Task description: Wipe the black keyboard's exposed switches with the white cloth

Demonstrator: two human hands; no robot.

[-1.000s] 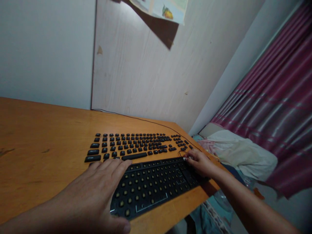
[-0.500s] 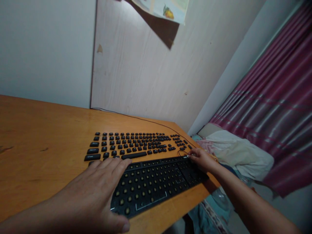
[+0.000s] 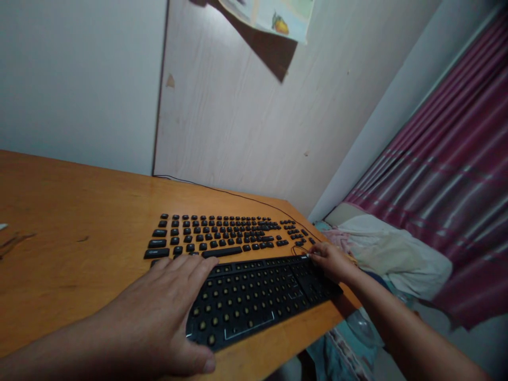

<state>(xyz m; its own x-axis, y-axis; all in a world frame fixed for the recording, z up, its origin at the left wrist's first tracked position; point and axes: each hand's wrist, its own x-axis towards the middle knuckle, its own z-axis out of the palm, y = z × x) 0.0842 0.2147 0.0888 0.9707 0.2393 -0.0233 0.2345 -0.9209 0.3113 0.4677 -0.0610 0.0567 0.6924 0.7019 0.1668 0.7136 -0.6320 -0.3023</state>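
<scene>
A black keyboard base [image 3: 254, 293], stripped of its keycaps and showing pale key posts, lies near the front edge of the wooden table. My left hand [image 3: 170, 307] spans its left end, thumb at the front edge and fingers over the back edge, gripping it. At the far right back corner, my right hand [image 3: 331, 259] has its fingers closed on the base's edge; the fingertips are partly hidden. Loose black keycaps [image 3: 214, 233] lie in rows behind the base, laid out like a keyboard. A long space bar keycap [image 3: 221, 252] is nearest the base.
A thin black cable [image 3: 222, 190] runs along the back of the wooden table [image 3: 79, 211] and loops near my right hand. Beyond the table's right edge lie heaped cloths [image 3: 400, 254] and a pink curtain [image 3: 448, 174]. A poster [image 3: 273, 18] hangs on the wall panel.
The view has shifted slightly, so the scene sits a little further right and a white object shows at the left edge. Both hands stay in place on the keyboard base.
</scene>
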